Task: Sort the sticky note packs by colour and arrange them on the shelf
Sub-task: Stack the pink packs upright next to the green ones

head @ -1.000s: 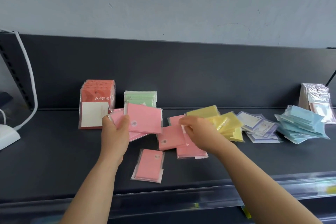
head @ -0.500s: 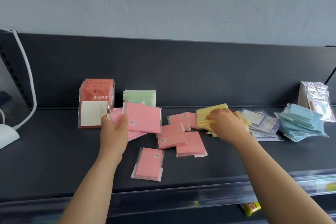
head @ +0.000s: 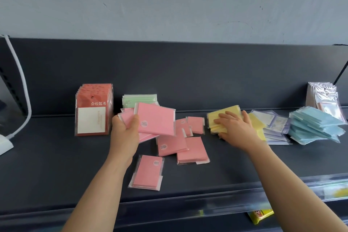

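Observation:
My left hand [head: 125,130] grips a fanned stack of pink sticky note packs [head: 156,121] just above the dark shelf [head: 47,165]. Several more pink packs [head: 180,144] lie loose on the shelf to its right, and one pink pack [head: 147,172] lies nearer the front edge. My right hand [head: 238,129] lies over a stack of yellow packs [head: 219,117], fingers curled around its near side. Green packs [head: 138,99] stand behind the pink ones. Purple-white packs [head: 274,126] and a pile of blue packs [head: 314,126] lie further right.
A row of red hanging packs [head: 93,109] stands at the left against the back panel. Clear bagged packs [head: 324,98] lean at the far right. A white cable [head: 22,88] and white base sit at the left edge. A clear price rail [head: 282,188] runs along the shelf front.
My right hand left the pink packs, moved right and settled on the yellow stack. My left hand kept holding its pink packs in place.

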A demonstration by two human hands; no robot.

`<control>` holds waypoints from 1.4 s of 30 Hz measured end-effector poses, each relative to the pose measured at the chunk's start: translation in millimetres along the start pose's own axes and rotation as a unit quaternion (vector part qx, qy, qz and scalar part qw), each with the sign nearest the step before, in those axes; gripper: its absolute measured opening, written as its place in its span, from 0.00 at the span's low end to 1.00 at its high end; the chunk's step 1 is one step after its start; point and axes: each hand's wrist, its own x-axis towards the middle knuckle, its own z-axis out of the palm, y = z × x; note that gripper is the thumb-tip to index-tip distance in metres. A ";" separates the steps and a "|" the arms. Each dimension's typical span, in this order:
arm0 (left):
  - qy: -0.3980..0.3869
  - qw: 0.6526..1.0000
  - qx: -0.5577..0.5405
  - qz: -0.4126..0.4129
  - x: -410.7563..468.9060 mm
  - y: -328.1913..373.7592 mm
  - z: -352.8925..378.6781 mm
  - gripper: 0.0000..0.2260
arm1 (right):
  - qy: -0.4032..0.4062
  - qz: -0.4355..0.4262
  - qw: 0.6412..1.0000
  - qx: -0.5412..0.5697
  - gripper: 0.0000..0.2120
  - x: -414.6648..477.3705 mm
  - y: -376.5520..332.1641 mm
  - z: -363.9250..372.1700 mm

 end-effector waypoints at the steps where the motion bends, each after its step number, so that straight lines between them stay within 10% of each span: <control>1: -0.003 1.000 0.002 0.003 0.2 1.0 2.2 0.11 | -0.006 0.006 1.000 -0.009 0.22 1.3 2.9 -0.2; 8: 0.028 0.999 0.008 0.041 1.1 22.8 22.1 0.09 | 0.030 -0.070 0.997 0.024 0.20 35.8 -37.4 -9.7; 17: 0.037 0.998 0.015 0.041 6.4 25.7 40.5 0.10 | -0.114 -0.098 0.974 0.171 0.25 29.4 -58.5 -7.4; 23: 0.020 0.998 0.030 0.059 12.7 33.1 51.4 0.07 | -0.134 -0.129 0.954 0.235 0.10 14.7 -41.2 -16.6; 30: -0.116 0.992 0.014 0.051 11.8 37.1 77.8 0.05 | -0.079 -0.043 0.722 0.686 0.19 45.9 -51.5 -25.7; 37: -0.245 0.939 0.242 0.015 23.8 22.9 85.7 0.18 | -0.041 0.087 0.803 0.588 0.19 53.5 -53.6 -0.7; 42: -0.234 0.943 0.237 -0.010 26.2 10.1 92.0 0.27 | -0.058 0.101 0.768 0.630 0.29 59.1 -52.5 8.3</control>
